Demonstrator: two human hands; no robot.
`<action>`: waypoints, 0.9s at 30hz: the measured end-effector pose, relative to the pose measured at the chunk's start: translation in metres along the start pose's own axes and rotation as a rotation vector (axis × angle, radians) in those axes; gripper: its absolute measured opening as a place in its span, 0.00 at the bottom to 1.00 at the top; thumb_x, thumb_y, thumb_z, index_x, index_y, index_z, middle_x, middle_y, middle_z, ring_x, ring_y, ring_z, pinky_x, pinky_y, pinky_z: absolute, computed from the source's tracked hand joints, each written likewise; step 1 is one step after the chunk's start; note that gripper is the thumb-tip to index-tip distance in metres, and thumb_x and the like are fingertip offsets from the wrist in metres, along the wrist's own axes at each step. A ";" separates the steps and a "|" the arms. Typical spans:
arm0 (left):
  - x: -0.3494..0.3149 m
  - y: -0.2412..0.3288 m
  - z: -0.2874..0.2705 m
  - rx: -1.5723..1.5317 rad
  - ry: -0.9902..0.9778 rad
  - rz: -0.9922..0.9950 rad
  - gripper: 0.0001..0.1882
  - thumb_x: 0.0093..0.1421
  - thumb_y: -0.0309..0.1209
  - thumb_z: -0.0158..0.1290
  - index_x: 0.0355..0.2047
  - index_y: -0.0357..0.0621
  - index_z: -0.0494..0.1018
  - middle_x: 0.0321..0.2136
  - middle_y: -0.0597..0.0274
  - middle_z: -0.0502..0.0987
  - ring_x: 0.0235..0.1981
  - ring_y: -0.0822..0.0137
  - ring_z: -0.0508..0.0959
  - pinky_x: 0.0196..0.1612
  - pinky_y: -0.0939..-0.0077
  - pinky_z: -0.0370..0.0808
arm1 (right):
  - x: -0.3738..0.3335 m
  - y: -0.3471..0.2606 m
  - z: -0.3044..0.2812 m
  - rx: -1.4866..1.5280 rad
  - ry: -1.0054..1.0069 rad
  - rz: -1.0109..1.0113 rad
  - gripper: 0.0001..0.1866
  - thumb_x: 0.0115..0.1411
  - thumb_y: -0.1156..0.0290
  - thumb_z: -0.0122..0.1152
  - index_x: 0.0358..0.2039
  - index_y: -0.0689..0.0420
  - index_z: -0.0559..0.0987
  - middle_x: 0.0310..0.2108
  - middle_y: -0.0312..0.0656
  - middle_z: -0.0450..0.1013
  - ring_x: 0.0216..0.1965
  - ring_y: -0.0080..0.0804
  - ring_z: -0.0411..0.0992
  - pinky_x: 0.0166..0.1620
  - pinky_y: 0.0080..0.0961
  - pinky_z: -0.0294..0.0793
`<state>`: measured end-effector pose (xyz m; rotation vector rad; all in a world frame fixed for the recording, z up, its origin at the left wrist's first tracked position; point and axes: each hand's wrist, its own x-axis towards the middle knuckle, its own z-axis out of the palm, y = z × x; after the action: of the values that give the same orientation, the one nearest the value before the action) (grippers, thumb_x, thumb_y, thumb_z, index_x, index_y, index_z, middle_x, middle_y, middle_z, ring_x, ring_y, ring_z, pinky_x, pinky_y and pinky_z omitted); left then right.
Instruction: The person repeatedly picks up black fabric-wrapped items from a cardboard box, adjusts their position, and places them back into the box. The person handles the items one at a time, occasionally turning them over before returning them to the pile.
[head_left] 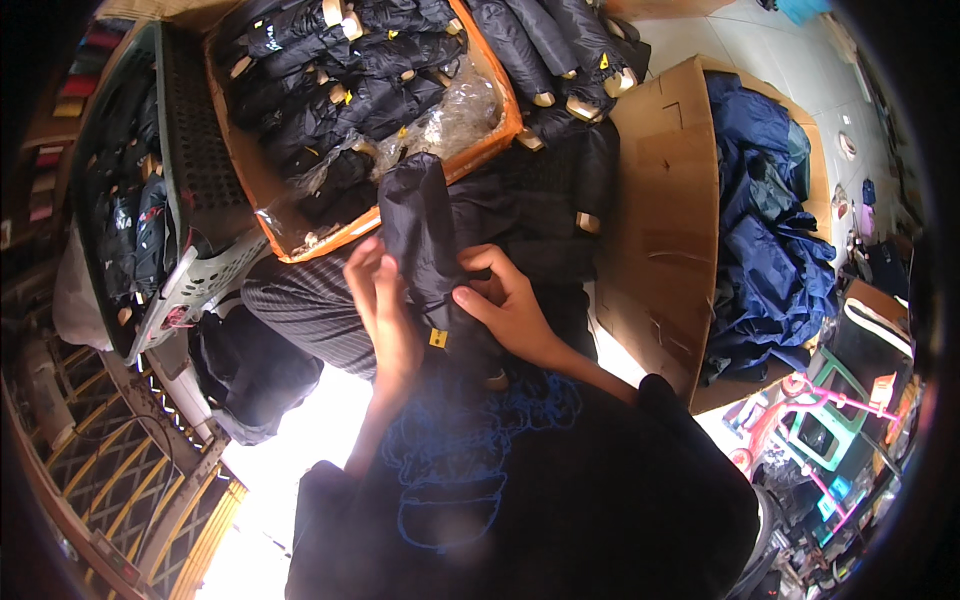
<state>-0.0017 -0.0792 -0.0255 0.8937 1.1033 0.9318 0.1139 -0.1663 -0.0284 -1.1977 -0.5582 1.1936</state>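
A black folded umbrella (pixel 420 230) in a dark fabric cover stands nearly upright in front of my chest, with a small yellow tag (pixel 438 338) below it. My right hand (pixel 508 312) pinches its right edge between thumb and bent fingers. On the other side, my left hand (pixel 382 305) is raised beside the fabric, its fingers slightly curled and apart. The umbrella's lower end blends into my dark shirt. More black umbrellas (pixel 540 190) with pale wooden-looking ends lie just beyond, close to my lap.
An orange-rimmed box (pixel 510 110) holds several black umbrellas and clear plastic. Left of it stands a grey perforated crate (pixel 205 150) with more. On the right, a cardboard box (pixel 660 230) contains crumpled blue fabric (pixel 765 240). A pink-and-green object (pixel 825 420) lies beyond it.
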 end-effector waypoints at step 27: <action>-0.046 0.003 0.014 0.108 -0.349 -0.401 0.15 0.60 0.33 0.56 0.42 0.33 0.74 0.34 0.65 0.78 0.37 0.75 0.76 0.43 0.79 0.71 | -0.006 -0.013 -0.038 -0.351 -0.068 0.094 0.20 0.62 0.60 0.55 0.49 0.60 0.71 0.42 0.39 0.68 0.43 0.26 0.67 0.50 0.25 0.65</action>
<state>0.0029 -0.1225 -0.0056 0.8431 0.9860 0.3713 0.1491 -0.1861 -0.0276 -1.4967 -0.7926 1.2525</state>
